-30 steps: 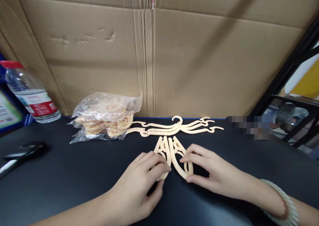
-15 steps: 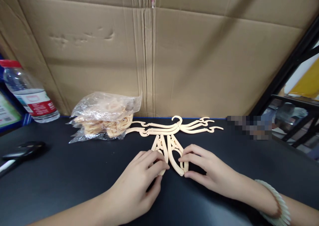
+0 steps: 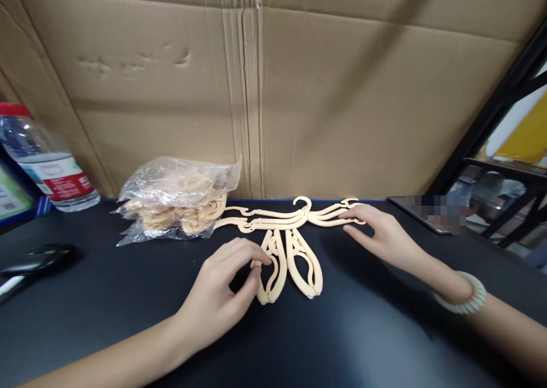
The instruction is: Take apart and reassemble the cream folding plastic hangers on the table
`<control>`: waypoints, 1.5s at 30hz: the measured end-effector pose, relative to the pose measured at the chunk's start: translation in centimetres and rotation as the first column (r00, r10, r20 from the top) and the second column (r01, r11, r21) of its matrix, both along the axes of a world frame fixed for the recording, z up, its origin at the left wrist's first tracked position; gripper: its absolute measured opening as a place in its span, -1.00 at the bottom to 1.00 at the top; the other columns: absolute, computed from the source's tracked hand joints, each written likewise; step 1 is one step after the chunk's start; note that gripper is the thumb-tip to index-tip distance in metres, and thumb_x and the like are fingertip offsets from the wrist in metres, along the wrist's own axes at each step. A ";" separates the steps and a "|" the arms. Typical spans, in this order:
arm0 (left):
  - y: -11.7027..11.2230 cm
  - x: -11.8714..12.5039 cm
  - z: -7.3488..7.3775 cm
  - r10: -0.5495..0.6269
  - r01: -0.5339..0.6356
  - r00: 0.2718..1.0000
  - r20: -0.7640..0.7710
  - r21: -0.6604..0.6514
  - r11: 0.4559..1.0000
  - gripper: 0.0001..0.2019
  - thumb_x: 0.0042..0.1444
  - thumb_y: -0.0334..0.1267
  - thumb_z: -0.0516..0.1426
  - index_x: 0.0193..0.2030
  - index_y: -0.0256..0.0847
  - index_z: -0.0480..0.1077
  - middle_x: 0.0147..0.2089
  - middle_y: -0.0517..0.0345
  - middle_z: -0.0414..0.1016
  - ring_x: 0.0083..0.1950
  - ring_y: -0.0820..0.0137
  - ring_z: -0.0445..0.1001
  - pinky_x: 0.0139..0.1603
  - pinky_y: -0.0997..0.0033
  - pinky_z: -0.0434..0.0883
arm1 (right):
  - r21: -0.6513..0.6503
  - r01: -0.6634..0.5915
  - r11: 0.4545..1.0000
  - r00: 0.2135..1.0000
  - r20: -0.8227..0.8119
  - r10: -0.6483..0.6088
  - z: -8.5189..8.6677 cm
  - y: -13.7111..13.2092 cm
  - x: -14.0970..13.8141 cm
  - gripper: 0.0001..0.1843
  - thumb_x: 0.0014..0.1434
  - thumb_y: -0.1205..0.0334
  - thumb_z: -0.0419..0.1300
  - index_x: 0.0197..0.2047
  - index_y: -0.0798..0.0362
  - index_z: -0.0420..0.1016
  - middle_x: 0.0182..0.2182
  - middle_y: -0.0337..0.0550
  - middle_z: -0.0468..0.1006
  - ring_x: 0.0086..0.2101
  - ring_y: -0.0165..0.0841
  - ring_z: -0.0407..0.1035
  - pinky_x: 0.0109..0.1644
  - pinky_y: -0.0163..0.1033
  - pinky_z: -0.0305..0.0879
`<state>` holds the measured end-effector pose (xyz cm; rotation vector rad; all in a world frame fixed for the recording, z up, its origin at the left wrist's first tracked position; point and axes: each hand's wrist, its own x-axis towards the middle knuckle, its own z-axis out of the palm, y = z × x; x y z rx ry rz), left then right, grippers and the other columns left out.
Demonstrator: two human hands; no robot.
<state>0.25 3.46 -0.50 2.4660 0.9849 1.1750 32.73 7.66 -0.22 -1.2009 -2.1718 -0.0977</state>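
A cream plastic folding hanger lies on the dark table with its two arms folded down into narrow loops. My left hand has its fingers curled at the outer edge of the left loop, index fingertip and thumb close together on it. Behind it, several unfolded hangers lie spread in a stack, with one hook sticking up towards the cardboard. Over the right ends of that stack is my right hand, thumb apart from the fingers; whether it touches them I cannot tell.
Clear plastic bags of cream hanger parts lie left of the spread hangers. Farther left stand a red-capped water bottle and a black mouse. A flat dark device lies at the back right. A cardboard sheet walls the back.
My right hand has left the folded hanger's right loop and moved back and right to the spread hangers. My left hand has shifted slightly left, and the left loop is more spread outward.
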 end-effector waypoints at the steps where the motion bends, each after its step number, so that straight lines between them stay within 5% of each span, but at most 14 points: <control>1: 0.2 -0.1 0.1 0.022 -0.022 1.000 0.011 -0.028 0.999 -0.83 0.21 -0.42 0.00 -0.22 -0.16 0.41 -0.24 0.12 0.51 -0.20 0.35 0.48 -0.18 0.38 0.43 | 0.002 0.024 1.000 1.000 0.013 -0.024 -0.3 0.8 0.8 -0.80 0.28 0.19 0.08 -0.09 0.04 0.46 -0.10 0.01 0.55 -0.07 -0.14 0.43 0.05 0.01 0.35; 10: 0.1 0.0 0.4 0.035 -0.031 0.999 0.032 -0.105 0.994 -0.80 0.21 -0.39 -0.03 -0.27 -0.19 0.42 -0.28 0.11 0.52 -0.24 0.35 0.49 -0.21 0.38 0.44 | -0.117 -0.013 0.993 0.997 0.078 0.022 -2.5 2.9 2.6 -0.78 0.26 0.18 0.12 -0.06 0.02 0.47 -0.08 0.00 0.51 0.03 -0.12 0.35 0.14 0.10 0.30; 14: 0.2 -0.1 0.2 0.050 -0.044 0.998 0.047 -0.129 0.991 -0.79 0.20 -0.40 -0.03 -0.29 -0.19 0.42 -0.29 0.13 0.52 -0.25 0.36 0.50 -0.21 0.38 0.44 | -0.133 -0.024 0.991 0.997 0.066 0.033 -2.5 2.7 2.1 -0.76 0.25 0.16 0.14 -0.03 0.01 0.45 -0.06 0.02 0.45 0.03 -0.12 0.32 0.16 0.11 0.26; 21: 0.6 -0.2 0.2 0.109 -0.090 0.991 0.074 -0.215 0.972 -0.81 0.21 -0.35 -0.01 -0.30 -0.18 0.43 -0.30 0.16 0.54 -0.24 0.36 0.50 -0.22 0.40 0.42 | -0.133 -0.046 0.990 0.998 0.027 0.050 -2.2 2.4 1.4 -0.88 0.28 0.24 0.05 -0.31 0.00 0.33 -0.23 -0.05 0.44 -0.14 -0.19 0.34 -0.02 -0.01 0.34; 25: 0.9 -0.1 0.3 0.153 -0.123 0.984 0.095 -0.270 0.955 -0.80 0.21 -0.30 0.01 -0.33 -0.18 0.45 -0.32 0.18 0.55 -0.27 0.35 0.50 -0.25 0.39 0.40 | -0.110 -0.028 0.994 0.999 -0.042 0.023 -2.2 2.3 1.5 -0.95 0.28 0.30 0.03 -0.21 0.00 0.30 -0.16 -0.02 0.45 -0.11 -0.19 0.34 -0.02 -0.01 0.34; 28: 1.0 -0.1 0.3 0.168 -0.130 0.980 0.111 -0.293 0.947 -0.82 0.19 -0.28 0.03 -0.34 -0.18 0.44 -0.34 0.18 0.53 -0.29 0.36 0.48 -0.27 0.40 0.39 | -0.123 -0.049 0.991 0.999 0.015 0.051 -2.2 2.2 1.5 -0.88 0.25 0.23 0.13 -0.13 0.00 0.35 -0.12 -0.02 0.47 -0.06 -0.16 0.34 0.06 0.01 0.29; 32: 1.1 -0.2 0.1 0.170 -0.114 0.976 0.137 -0.343 0.932 -0.83 0.18 -0.29 0.04 -0.34 -0.18 0.45 -0.34 0.19 0.53 -0.27 0.35 0.48 -0.23 0.38 0.39 | -0.155 -0.032 0.987 0.996 0.072 0.044 -1.9 2.0 1.1 -0.86 0.29 0.20 0.08 -0.31 0.01 0.37 -0.29 -0.09 0.50 -0.22 -0.21 0.39 -0.11 -0.08 0.33; 40: 1.5 -0.3 -0.2 0.214 -0.093 0.952 0.220 -0.457 0.885 -0.83 0.14 -0.23 0.05 -0.32 -0.19 0.44 -0.30 0.14 0.50 -0.22 0.31 0.48 -0.13 0.30 0.41 | -0.017 0.128 0.992 0.961 -0.246 -0.128 -1.7 1.9 1.3 -0.82 0.26 0.06 0.11 -0.23 -0.01 0.30 -0.34 -0.14 0.53 -0.31 -0.24 0.49 -0.24 -0.19 0.39; 45: 1.8 -0.3 -0.9 0.279 -0.116 0.905 0.321 -0.445 0.888 -0.68 0.09 -0.22 0.09 0.00 -0.18 0.37 0.06 0.01 0.41 0.07 0.22 0.39 0.01 0.22 0.42 | 0.062 0.157 0.986 0.927 -0.354 -0.125 -1.0 1.2 0.9 -0.79 0.24 0.04 0.13 -0.22 0.01 0.34 -0.33 -0.11 0.55 -0.33 -0.26 0.51 -0.26 -0.21 0.44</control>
